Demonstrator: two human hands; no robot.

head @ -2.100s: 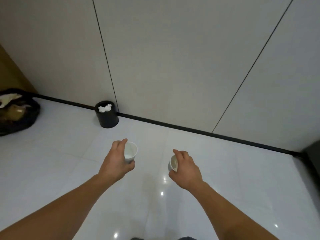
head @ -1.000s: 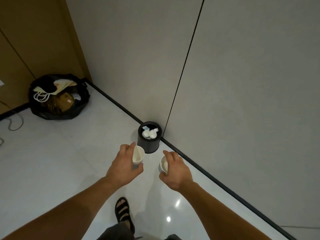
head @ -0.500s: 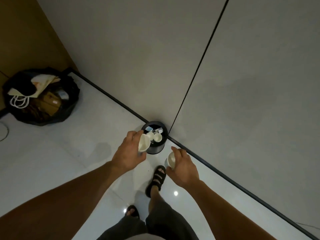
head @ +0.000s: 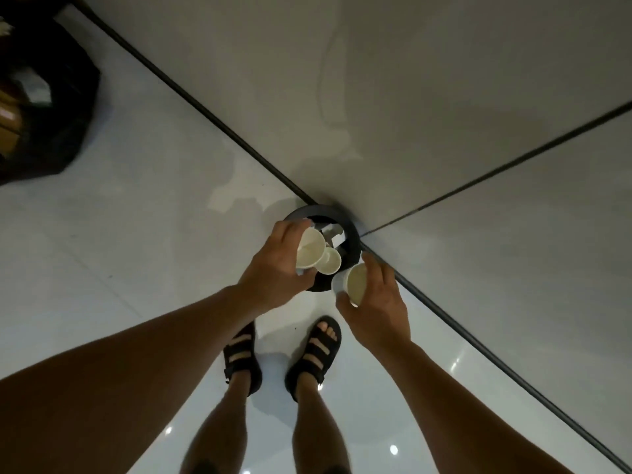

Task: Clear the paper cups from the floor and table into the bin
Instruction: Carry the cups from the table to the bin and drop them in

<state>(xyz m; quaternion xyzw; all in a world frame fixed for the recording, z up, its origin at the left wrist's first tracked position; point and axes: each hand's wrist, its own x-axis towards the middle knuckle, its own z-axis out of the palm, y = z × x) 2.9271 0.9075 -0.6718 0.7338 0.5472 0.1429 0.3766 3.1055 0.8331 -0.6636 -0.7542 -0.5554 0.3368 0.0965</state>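
A small round black bin (head: 352, 234) stands on the white floor against the wall. My left hand (head: 273, 268) holds a white paper cup (head: 309, 249) directly over the bin's opening, mouth tilted to the right. My right hand (head: 376, 302) grips a second paper cup (head: 355, 283) at the bin's near right rim. Inside the bin lies another cup (head: 331, 261) and some scraps of paper (head: 333, 234).
My sandalled feet (head: 284, 350) stand just in front of the bin. A black rubbish bag (head: 41, 107) with cardboard sits on the floor at the far left. The grey wall (head: 444, 97) with a black skirting strip runs close behind the bin.
I have walked up to the bin and leaned over it. Both hands have come forward with their cups, the left one now above the opening.
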